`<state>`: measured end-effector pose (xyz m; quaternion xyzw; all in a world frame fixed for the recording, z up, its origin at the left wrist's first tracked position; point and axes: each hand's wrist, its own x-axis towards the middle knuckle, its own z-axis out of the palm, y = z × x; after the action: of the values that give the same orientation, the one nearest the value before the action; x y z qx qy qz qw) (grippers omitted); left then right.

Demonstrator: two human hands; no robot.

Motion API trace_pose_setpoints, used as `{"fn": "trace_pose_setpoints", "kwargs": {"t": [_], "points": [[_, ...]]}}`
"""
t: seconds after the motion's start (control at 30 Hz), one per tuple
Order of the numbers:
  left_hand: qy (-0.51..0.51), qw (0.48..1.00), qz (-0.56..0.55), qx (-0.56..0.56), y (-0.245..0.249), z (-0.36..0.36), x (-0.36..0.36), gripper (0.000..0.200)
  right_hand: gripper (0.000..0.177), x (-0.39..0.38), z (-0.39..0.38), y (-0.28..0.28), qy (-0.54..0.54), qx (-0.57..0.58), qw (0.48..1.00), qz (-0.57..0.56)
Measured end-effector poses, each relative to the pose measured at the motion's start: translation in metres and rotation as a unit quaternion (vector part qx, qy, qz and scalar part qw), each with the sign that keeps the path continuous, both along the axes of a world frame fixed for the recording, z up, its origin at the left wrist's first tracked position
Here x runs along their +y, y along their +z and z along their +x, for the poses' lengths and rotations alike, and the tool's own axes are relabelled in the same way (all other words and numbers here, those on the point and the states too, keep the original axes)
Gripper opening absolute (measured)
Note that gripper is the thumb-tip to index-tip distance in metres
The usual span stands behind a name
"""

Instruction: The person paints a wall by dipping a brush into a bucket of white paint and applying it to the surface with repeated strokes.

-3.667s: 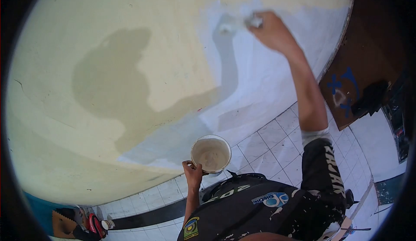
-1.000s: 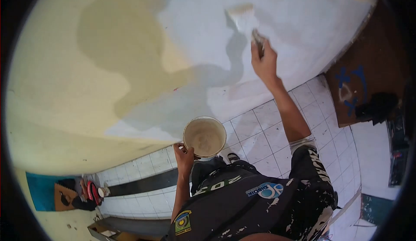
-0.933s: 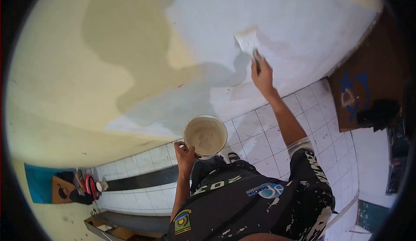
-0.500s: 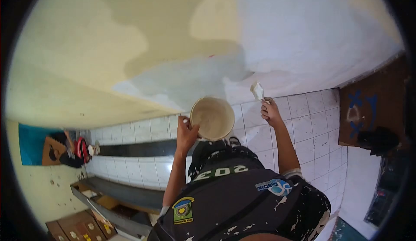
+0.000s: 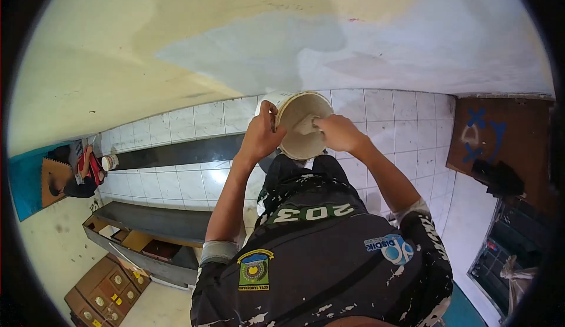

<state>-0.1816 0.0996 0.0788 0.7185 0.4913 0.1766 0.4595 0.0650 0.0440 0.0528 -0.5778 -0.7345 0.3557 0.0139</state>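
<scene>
Two Hands, One Leaning Bucket

At the far left, another person point(image 5: 81, 183) is low near the floor, close to a small tub point(image 5: 109, 162); what this person does, I cannot tell from here.

Next comes the left hand point(image 5: 264, 132) of the worker, gripping the left rim of the bucket point(image 5: 303, 146). The bucket seems to lean toward the body, and here I see the main danger: this hand has only the rim, so a slipping grip or a stronger lean could spill the contents on the black shirt point(image 5: 318, 250) or the white tiles point(image 5: 382, 139). How full it is, I cannot judge well. A hard push of the brush point(image 5: 306, 125) on the inner wall could also turn the bucket, and too much paint on it could cause drips.

The bucket stays between both hands. The brush is inside its mouth, at the fingertips of the right hand point(image 5: 339, 132), which is closed around the hidden handle.

Further right, a brown board point(image 5: 506, 144) with blue marks stands well apart from both hands.
</scene>
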Motion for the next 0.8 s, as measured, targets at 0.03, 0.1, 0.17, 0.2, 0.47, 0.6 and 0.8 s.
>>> {"fn": "trace_pose_setpoints", "kwargs": {"t": [0.03,0.1,0.17,0.2,0.47,0.6,0.8], "points": [[-0.012,1.0,-0.005,-0.002,-0.004,-0.008,0.002,0.04,0.036,0.009,-0.018,-0.009,0.033,-0.057,0.998,-0.01],[-0.023,1.0,-0.02,0.002,-0.015,-0.024,0.009,0.041,0.036,0.021,-0.052,-0.029,0.007,-0.056,0.998,-0.02],[-0.034,0.999,-0.035,0.01,-0.016,-0.035,0.01,0.043,0.035,0.018,-0.079,-0.053,-0.022,-0.056,0.998,-0.026],[-0.04,0.998,-0.04,0.008,-0.021,-0.038,0.011,0.043,0.035,0.018,-0.09,-0.063,-0.026,-0.064,0.997,-0.025],[-0.05,0.997,-0.051,-0.012,-0.033,-0.055,0.017,0.042,0.03,0.023,-0.117,-0.057,-0.064,-0.042,0.993,-0.091],[-0.057,0.998,-0.029,-0.018,-0.038,-0.055,0.019,0.041,0.036,0.021,-0.114,-0.08,-0.041,-0.033,0.994,-0.099],[-0.021,0.999,-0.028,-0.034,-0.03,-0.056,0.025,0.04,0.039,0.007,-0.098,-0.077,-0.065,0.075,0.99,-0.098]]}}
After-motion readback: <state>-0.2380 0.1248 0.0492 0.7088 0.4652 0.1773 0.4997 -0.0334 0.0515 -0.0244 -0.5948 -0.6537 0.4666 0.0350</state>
